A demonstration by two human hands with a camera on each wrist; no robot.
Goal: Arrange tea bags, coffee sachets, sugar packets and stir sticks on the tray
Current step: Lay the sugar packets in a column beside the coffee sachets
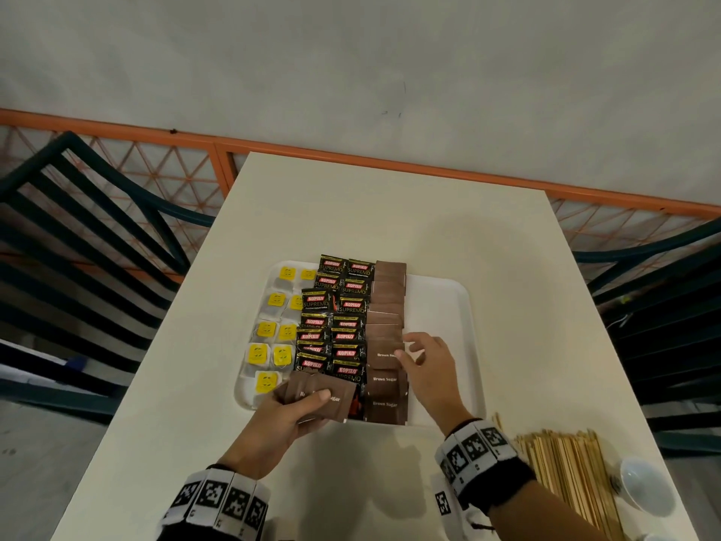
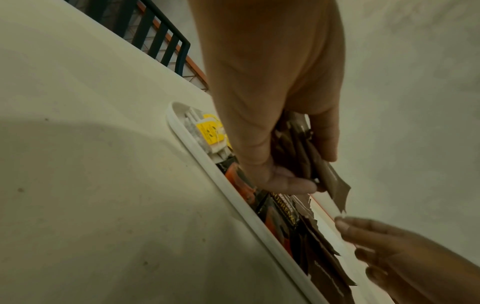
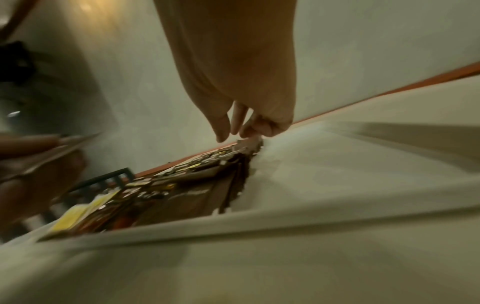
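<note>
A white tray [image 1: 441, 306] lies mid-table. It holds yellow-tagged tea bags [image 1: 269, 329] at the left, black Kopiko coffee sachets [image 1: 335, 302] in the middle, and a column of brown sugar packets [image 1: 388, 306] beside them. At the tray's near edge my left hand [image 1: 308, 404] grips a small stack of sugar packets [image 1: 331, 392], thumb on top; the left wrist view shows this stack [image 2: 330, 179] fanned out above the tray rim [image 2: 233, 197]. My right hand [image 1: 409, 351] pinches the right edge of one sugar packet [image 1: 384, 355] lying in the column. In the right wrist view its fingertips [image 3: 244, 131] meet that packet's edge [image 3: 246, 144].
A pile of wooden stir sticks [image 1: 565, 470] lies on the table at the near right, beside a white rounded object [image 1: 643, 486]. The tray's right third is bare. Dark metal chairs stand left [image 1: 78, 228] and right [image 1: 663, 306] of the table, with an orange railing behind.
</note>
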